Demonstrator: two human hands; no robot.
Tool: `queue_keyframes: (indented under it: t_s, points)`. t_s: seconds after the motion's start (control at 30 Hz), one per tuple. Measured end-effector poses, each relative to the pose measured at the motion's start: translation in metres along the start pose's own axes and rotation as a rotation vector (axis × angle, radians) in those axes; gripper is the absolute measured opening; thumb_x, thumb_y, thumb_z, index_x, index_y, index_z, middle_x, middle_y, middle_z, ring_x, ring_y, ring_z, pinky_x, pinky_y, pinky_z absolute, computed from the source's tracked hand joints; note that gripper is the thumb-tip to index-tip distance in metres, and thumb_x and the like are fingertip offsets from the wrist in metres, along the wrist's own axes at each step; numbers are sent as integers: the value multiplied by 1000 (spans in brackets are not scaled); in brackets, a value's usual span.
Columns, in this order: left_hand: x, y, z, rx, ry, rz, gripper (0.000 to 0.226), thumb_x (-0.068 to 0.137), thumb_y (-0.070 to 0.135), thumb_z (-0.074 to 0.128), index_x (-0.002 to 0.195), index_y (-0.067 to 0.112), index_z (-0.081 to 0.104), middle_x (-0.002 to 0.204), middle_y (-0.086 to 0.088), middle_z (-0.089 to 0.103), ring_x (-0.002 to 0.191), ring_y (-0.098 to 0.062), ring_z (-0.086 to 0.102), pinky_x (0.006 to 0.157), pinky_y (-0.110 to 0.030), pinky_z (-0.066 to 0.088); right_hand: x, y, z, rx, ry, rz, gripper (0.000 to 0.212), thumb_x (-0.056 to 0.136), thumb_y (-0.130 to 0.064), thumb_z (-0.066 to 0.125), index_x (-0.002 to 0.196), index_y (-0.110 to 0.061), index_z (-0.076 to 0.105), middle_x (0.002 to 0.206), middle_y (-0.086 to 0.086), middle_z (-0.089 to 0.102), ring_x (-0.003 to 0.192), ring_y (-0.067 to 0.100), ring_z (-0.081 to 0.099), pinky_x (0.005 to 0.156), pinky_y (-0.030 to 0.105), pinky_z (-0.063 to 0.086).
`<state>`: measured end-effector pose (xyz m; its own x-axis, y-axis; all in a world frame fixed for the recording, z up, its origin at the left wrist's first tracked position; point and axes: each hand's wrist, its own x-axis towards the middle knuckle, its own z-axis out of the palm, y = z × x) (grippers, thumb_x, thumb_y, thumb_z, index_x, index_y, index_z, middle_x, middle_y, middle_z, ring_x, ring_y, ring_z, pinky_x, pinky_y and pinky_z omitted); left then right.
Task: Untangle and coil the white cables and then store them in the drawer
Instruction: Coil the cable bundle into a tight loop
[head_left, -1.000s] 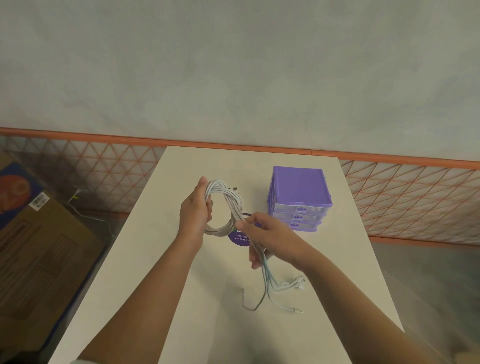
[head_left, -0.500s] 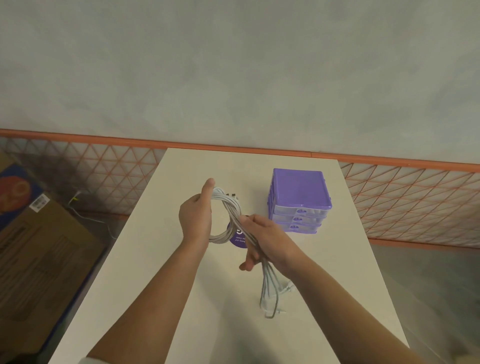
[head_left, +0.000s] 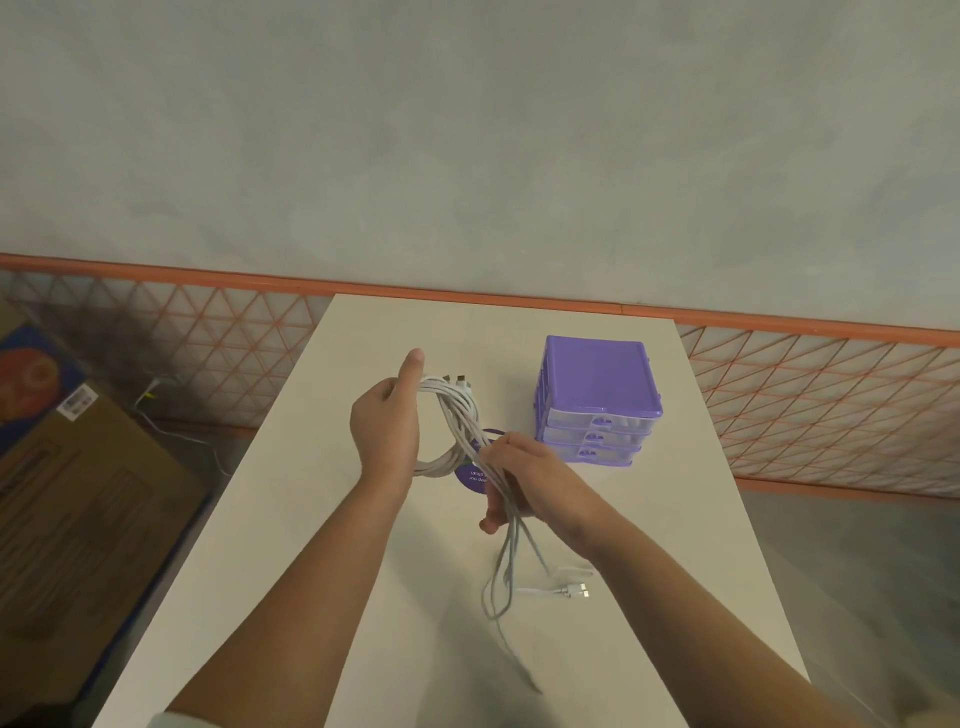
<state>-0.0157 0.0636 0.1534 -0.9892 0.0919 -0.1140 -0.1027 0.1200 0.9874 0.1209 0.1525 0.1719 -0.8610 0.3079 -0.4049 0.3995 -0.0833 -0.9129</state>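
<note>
Trailing toward the viewer, seemingly, white cables (head_left: 460, 415).

I see a pale grey-green plaster wall (head_left: 467, 130) filling the upper view. An orange rail (head_left: 208, 274) runs along it above orange triangular lattice (head_left: 831, 405). A white table (head_left: 322, 519) butts against the lattice. Brown cardboard boxes (head_left: 78, 509) sit on the floor at left.
</note>
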Motion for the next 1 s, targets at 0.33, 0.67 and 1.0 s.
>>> queue_keyframes:
  t_s: [0.33, 0.67, 1.0]
  points:
    - [-2, -9, 1, 85, 25, 50, 66, 89, 66, 50, 52, 12, 37, 52, -1, 41, 57, -20, 40, 63, -34, 37, 8, -1, 2, -224, 49, -72, 21, 99, -26, 56, 88, -8, 54, 69, 7, 66, 56, 20, 63, 58, 31, 59]
    - [5, -1, -2, 152, -157, -16, 68, 91, 67, 44, 55, 10, 49, 51, -3, 48, 52, -19, 45, 59, -33, 37, 9, -2, -8, -632, 229, -101, 27, 97, -47, 49, 103, -20, 48, 85, -1, 61, 72, 17, 54, 58, 29, 41]
    - [8, -2, -3, 122, -467, -258, 42, 84, 47, 58, 58, 15, 47, 49, 1, 39, 46, -17, 34, 59, -32, 33, 20, 7, -9, -544, 335, -160, 23, 95, -35, 59, 85, -16, 50, 68, -7, 51, 60, 10, 45, 53, 23, 35]
